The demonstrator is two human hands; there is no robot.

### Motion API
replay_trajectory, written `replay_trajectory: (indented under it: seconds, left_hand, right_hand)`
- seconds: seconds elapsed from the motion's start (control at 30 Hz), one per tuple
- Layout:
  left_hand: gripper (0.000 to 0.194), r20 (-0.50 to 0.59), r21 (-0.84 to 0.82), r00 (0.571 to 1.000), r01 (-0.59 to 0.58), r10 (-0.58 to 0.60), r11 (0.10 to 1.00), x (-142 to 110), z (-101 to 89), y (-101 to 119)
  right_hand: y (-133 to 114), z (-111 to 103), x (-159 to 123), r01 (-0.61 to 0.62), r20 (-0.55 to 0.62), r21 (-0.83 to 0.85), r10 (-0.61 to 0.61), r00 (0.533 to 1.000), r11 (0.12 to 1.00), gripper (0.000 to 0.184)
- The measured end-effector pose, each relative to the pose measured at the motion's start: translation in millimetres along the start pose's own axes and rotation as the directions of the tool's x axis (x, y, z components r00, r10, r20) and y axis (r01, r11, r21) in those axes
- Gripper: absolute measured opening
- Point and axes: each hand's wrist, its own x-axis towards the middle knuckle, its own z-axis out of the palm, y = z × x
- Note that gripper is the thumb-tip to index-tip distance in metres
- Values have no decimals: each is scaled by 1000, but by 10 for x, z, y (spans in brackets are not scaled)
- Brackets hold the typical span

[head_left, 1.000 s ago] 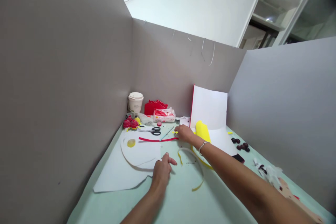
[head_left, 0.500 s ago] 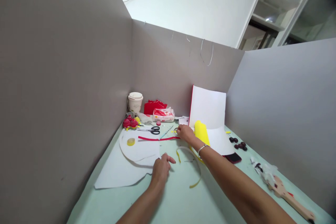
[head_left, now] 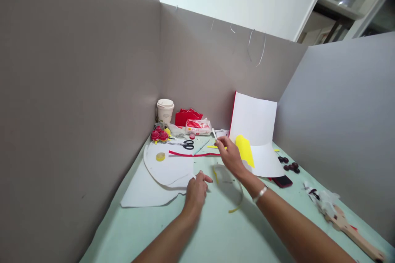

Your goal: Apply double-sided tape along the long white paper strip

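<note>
My right hand [head_left: 230, 156] is raised over the back of the table, its fingers closed on a slim white stick [head_left: 214, 134] that points up. My left hand [head_left: 197, 189] hovers or rests near the white paper [head_left: 148, 197], its fingers loosely apart. Between the hands a thin curved strip with yellow ends [head_left: 236, 210] lies on the table. Behind my left hand are a red strip [head_left: 180, 154], a light-blue pen-like stick [head_left: 202, 147], black-handled scissors [head_left: 187, 145] and a yellow tape roll [head_left: 160, 156]. A yellow paper roll [head_left: 245, 150] is beside my right hand.
Grey partitions [head_left: 234, 65] enclose the table. At the back stand a lidded cup [head_left: 165, 111], red paper pieces [head_left: 187, 116], a tissue pack [head_left: 198, 126] and a folded white sheet [head_left: 256, 119]. A phone [head_left: 282, 181], dark balls [head_left: 291, 167] and a wooden tool [head_left: 348, 226] lie right.
My right hand has lifted and now holds up the slim white stick. My left hand stays about where it was on the table. The view has shifted a little.
</note>
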Motion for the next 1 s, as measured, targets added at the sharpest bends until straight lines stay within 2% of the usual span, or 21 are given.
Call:
replay_trajectory:
  seconds: [0.07,0.1,0.13,0.2,0.27,0.37,0.5,0.63,0.83,0.93,1.0]
  left_hand:
    - [35,19,-26,1000,14,-13,1000,-22,18,6]
    - [34,27,-38,999,18,-17,999,-31,29,6]
    - [34,32,-48,999,21,-19,999,-39,41,4]
    - [31,30,-62,999,25,-23,998,-52,67,-3]
    - [29,19,-71,999,31,-29,997,-71,86,-14]
    - [27,9,-78,999,36,-36,996,-142,88,-32]
    - [29,5,-94,998,61,-61,994,-319,46,-66]
    - [33,40,-241,989,148,-143,959,-488,26,-104]
    - [31,127,-484,952,305,-279,820,-635,104,-77]
    - [39,202,-502,918,395,-340,769,-729,143,-80]
    - [43,277,-428,893,445,-355,786,-796,155,-110]
  right_hand:
    - [-65,-80,-339,3,32,149,-8,999,989,29]
    - [-75,-98,-499,-49,87,391,16,996,919,29]
    - [-70,-102,-640,-118,134,570,50,990,813,28]
    - [-26,-79,-843,-209,188,744,102,977,634,25]
    - [40,-43,-942,-228,182,798,137,974,558,25]
    - [118,-20,-976,-220,158,832,162,974,509,25]
    - [132,-49,-995,-261,213,870,158,964,419,19]
    - [121,-50,-1027,-283,239,858,153,959,430,18]
    - [91,-53,-1092,-328,316,822,106,943,465,21]
    - [42,-71,-1123,-337,348,807,70,935,485,21]
    - [22,-72,-1137,-319,348,786,48,936,529,20]
